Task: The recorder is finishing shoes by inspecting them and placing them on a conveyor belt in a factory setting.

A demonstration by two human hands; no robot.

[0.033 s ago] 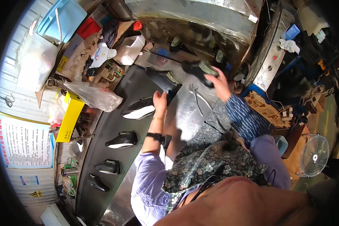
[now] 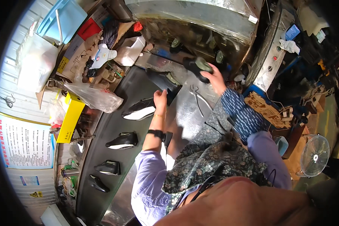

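My left hand (image 2: 160, 101) is closed at the end of a black shoe with a white sole (image 2: 141, 110), which lies tilted on the dark conveyor belt (image 2: 113, 156). Just beyond it, another black shoe (image 2: 162, 78) rests at the belt's far end. My right hand (image 2: 216, 79) grips a dark shoe (image 2: 194, 68) with a greenish form showing in its opening, over the far side of the metal table (image 2: 179, 126). The fingers on its far side are partly hidden. Pincers (image 2: 198, 100) with spread handles lie on the table between my hands.
Several smaller-looking black shoes (image 2: 121, 140) stand along the belt toward me. A clear plastic bag (image 2: 98, 97) and a yellow box (image 2: 70, 117) border it on the left. Beyond the table is a metal machine housing (image 2: 199, 19); a round fan (image 2: 315, 155) stands at right.
My right hand and forearm have shifted slightly to the left and away from me, with the dark shoe. My left hand stays at the white-soled shoe.
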